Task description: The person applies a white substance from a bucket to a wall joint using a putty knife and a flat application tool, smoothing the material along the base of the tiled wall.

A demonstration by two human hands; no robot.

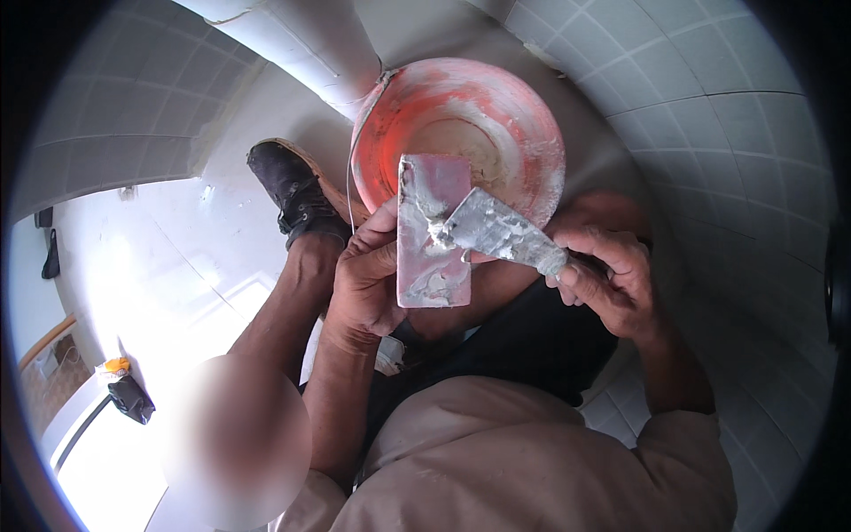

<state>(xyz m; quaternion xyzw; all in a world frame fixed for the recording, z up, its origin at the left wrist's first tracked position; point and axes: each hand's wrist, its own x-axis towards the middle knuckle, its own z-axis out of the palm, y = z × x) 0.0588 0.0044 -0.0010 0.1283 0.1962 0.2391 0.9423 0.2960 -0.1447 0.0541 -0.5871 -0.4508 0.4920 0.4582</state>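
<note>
This side of the red bucket (523, 97), the left hand (365, 279) clasps a pink board (434, 266). The right hand (620, 284) pinches a putty knife (503, 232).

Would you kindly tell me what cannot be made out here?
In the head view:
Left hand: fingers partly behind the board.
Scraper: grip end covered by the right hand.
Bucket: inside partly blocked by the board.
Pipe: cut off by the top edge.
Blurred patch, lower left: hides what lies beneath.
</note>
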